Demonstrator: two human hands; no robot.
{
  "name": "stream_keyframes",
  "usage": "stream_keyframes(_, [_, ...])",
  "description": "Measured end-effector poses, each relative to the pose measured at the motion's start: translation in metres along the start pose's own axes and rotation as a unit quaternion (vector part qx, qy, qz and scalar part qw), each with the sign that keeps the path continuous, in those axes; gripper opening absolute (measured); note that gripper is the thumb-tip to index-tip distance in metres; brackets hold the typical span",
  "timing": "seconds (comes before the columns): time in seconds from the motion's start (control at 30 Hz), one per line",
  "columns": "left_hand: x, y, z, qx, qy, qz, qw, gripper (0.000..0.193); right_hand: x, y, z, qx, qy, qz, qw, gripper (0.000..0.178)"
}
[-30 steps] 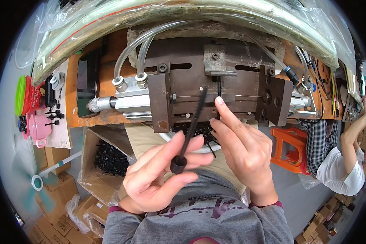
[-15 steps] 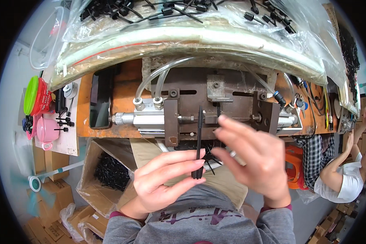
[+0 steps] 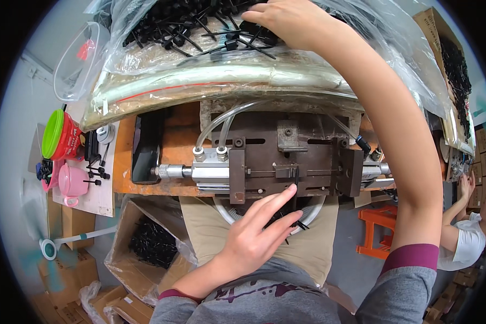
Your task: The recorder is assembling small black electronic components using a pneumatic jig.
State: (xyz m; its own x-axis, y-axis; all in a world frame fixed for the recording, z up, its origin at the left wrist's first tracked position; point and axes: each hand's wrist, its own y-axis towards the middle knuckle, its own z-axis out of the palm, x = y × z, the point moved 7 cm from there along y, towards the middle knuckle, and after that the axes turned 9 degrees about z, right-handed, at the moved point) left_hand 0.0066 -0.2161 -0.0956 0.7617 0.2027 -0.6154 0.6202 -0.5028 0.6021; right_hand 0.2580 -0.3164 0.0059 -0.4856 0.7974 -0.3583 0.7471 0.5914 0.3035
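My left hand (image 3: 254, 237) reaches up to the dark metal press fixture (image 3: 286, 162) on the orange bench. Its index and middle fingers lie around the lower end of a thin black rod (image 3: 297, 178), which stands upright in the fixture's middle slot. My right hand (image 3: 289, 19) is stretched far up. It rests on a heap of black rod parts (image 3: 200, 24) lying in clear plastic sheeting (image 3: 227, 81), and its fingertips are sunk among the parts, so its grip is hidden.
A silver air cylinder (image 3: 210, 171) with clear hoses (image 3: 221, 121) sits left of the fixture. A cardboard box of black parts (image 3: 151, 243) stands at lower left, with green, red and pink cups (image 3: 65, 156) beside the bench. An orange stool (image 3: 380, 229) and another person (image 3: 464, 237) are at right.
My right hand has left the rod and gone up to the heap of parts. My left hand has carried the black rod up into the fixture's slot.
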Motion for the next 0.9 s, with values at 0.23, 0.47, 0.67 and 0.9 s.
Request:
stream_keyframes(0.23, [0.007, 0.006, 0.009, 0.005, 0.059, 0.002, 0.998, 0.034, -0.006, 0.002, 0.000, 0.145, -0.013, 0.031, 0.989, 0.020])
stream_keyframes(0.47, [0.006, 0.005, 0.021, 0.023, 0.135, 0.023, 0.990, 0.031, -0.010, -0.022, -0.019, 0.201, 0.052, 0.058, 0.977, 0.014])
stream_keyframes(0.67, [0.003, 0.012, 0.019, 0.056, 0.197, 0.024, 0.979, 0.024, -0.020, -0.049, -0.032, 0.079, 0.112, 0.056, 0.989, 0.026])
stream_keyframes(0.9, [0.007, 0.015, 0.018, 0.058, 0.195, 0.020, 0.979, 0.024, -0.020, -0.048, -0.044, 0.161, 0.115, 0.061, 0.978, 0.025])
